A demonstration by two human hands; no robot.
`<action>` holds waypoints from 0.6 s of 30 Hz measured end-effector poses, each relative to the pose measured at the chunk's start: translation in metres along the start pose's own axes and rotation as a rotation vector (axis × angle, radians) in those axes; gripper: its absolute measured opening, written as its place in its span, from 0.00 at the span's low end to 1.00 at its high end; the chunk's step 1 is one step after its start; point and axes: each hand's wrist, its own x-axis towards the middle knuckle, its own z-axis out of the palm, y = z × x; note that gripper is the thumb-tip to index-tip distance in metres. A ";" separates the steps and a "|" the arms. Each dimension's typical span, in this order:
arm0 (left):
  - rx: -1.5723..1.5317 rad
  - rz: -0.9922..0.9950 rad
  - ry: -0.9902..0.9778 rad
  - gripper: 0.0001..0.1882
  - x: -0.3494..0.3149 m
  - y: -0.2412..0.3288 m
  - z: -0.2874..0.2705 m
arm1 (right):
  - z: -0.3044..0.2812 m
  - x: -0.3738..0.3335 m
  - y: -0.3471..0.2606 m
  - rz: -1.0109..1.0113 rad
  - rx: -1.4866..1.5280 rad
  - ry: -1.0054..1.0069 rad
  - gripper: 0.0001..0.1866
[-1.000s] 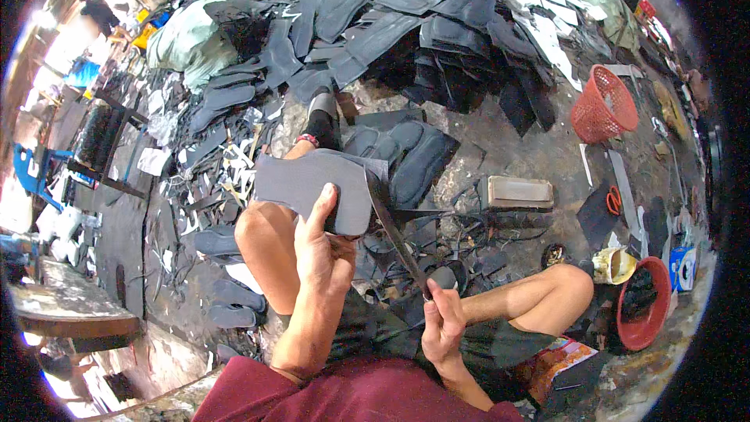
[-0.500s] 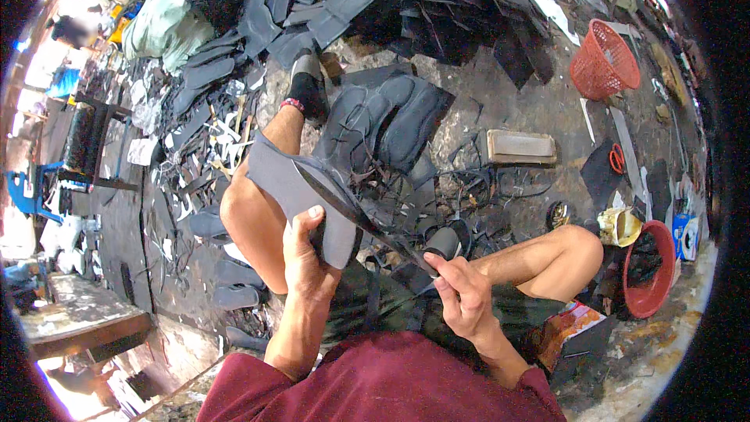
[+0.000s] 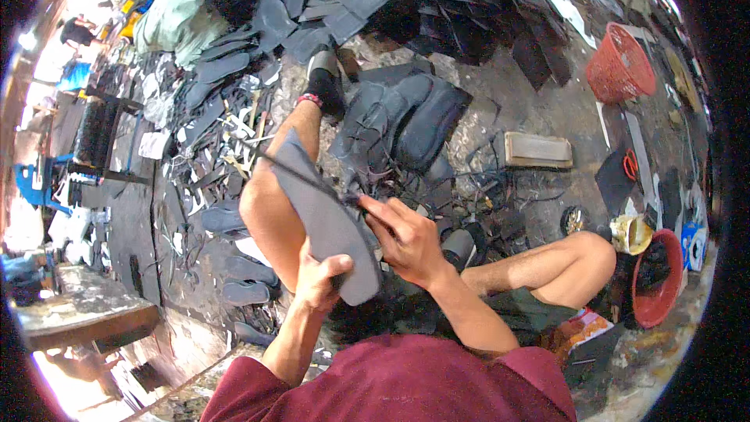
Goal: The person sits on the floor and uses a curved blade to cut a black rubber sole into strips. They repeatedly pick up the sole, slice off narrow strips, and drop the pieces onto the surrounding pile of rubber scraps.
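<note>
Grey sole [image 3: 328, 227]: above the floor [image 3: 531, 113].
Left hand [image 3: 318, 277]: pinching the sole's lower left edge; firm steadying should help.
Right hand [image 3: 406, 240]: fingers bunched by its right edge, grip unclear.
Dark strip [image 3: 301, 173]: across its upper end; best guided evenly.

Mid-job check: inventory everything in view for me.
Sole-shaped piece: 1, grey, centre
Strip: 1, black, across that piece
Cut pieces: too many to count, dark grey, mostly heaped at top
Bundles: 2, pale green, upper left and upper right
Mesh basket: 1, red, upper right
Block: 1, beige-grey, right of centre
Scissors: 1, orange-red handles, right
Bowl: 1, red, lower right
Container: 1, yellowish, beside that bowl
Scraps: uncountable, black and white, left
Other person: 1, dark clothing, far upper left
Left hand: 1, bare, holding the grey piece
Right hand: 1, bare, at its right edge
Legs: 2, bare-kneed, centre and right
Shirt: 1, maroon, bottom
</note>
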 end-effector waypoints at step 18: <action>-0.258 -0.217 0.188 0.13 -0.016 0.044 -0.015 | -0.025 -0.128 0.001 0.109 0.025 -0.072 0.26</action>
